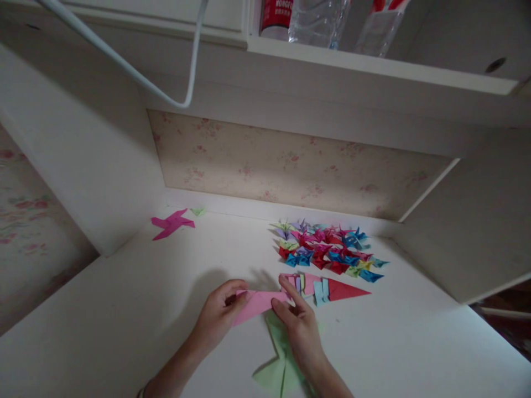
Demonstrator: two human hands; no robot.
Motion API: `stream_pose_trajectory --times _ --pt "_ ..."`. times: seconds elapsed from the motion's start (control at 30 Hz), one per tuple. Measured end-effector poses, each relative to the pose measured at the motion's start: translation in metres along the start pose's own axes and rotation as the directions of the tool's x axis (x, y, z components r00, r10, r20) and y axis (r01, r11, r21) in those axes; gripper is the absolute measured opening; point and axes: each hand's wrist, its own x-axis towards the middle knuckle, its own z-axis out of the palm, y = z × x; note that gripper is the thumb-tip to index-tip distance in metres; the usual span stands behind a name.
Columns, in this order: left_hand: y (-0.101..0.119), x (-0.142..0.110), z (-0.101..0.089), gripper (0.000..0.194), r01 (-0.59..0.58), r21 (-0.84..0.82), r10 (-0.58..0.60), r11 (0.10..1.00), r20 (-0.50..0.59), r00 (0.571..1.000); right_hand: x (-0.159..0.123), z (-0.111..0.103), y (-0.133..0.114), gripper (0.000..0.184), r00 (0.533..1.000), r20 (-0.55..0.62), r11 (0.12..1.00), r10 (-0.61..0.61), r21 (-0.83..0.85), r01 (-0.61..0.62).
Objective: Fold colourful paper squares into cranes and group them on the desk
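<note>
A folded pink sheet of paper (261, 304) is held between both hands, a little above the white desk. My left hand (222, 309) pinches its left end, thumb on the near face. At its right end, my right hand (299, 320) grips it between thumb and fingers. Beneath my right hand and wrist lies a larger light green folded paper (276, 365), partly covered. Just beyond the right fingers, a row of folded paper pieces (319, 290) in pink, purple, pale blue and green leads to a red paper triangle (346, 290).
Many small colourful paper cranes (323, 249) stand in rows at the back right of the white desk (124, 309). A magenta paper pinwheel (172, 224) and a small green paper piece (198, 211) lie back left. Overhead are a shelf (373, 69) with bottles and a white cable (136, 77).
</note>
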Motion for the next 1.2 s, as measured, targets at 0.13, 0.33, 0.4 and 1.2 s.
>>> stream_pose_trajectory --times 0.13,0.33,0.4,1.2 --pt "0.002 0.000 0.000 0.040 0.027 -0.072 -0.026 0.997 0.020 0.999 0.002 -0.005 -0.007 0.045 0.998 -0.022 0.997 -0.051 -0.057 0.049" --pt "-0.001 -0.001 0.003 0.040 0.081 -0.019 -0.076 0.997 0.172 0.982 0.003 -0.007 -0.011 0.050 0.998 -0.058 1.000 -0.007 -0.002 0.007" --pt "-0.003 -0.001 0.003 0.038 0.078 0.009 -0.078 0.997 0.157 0.984 0.002 -0.004 -0.011 0.054 0.999 -0.039 0.998 0.003 0.059 0.000" --pt "-0.005 0.000 0.007 0.037 0.014 0.112 -0.025 0.994 0.099 0.995 0.001 -0.003 -0.017 0.036 0.993 0.077 0.996 0.092 -0.026 -0.090"
